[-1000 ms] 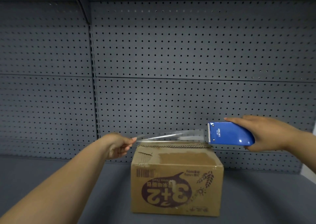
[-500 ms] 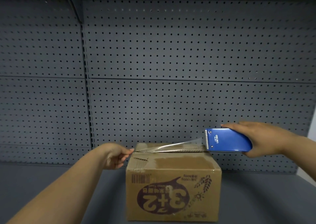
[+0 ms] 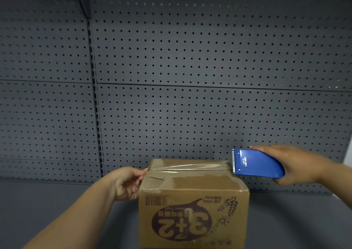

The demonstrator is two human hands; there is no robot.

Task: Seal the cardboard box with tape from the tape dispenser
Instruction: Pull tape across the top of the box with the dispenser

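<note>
A brown cardboard box (image 3: 192, 210) with an upside-down "3+2" print stands on the grey shelf, flaps closed. A strip of clear tape (image 3: 190, 166) stretches across its top, from the left edge to the blue tape dispenser (image 3: 255, 164). My right hand (image 3: 293, 165) grips the dispenser at the box's top right edge, its toothed blade facing left. My left hand (image 3: 127, 182) pinches the free tape end against the box's top left edge.
A grey perforated back panel (image 3: 190, 77) rises right behind the box. The grey shelf surface (image 3: 47, 201) spreads to the left and right of the box. A vertical slotted upright (image 3: 96, 115) splits the panel at the left.
Both hands have come down: the tape strip, held in the air above the box before, now lies on the box top. The left hand has reached the box's left edge.
</note>
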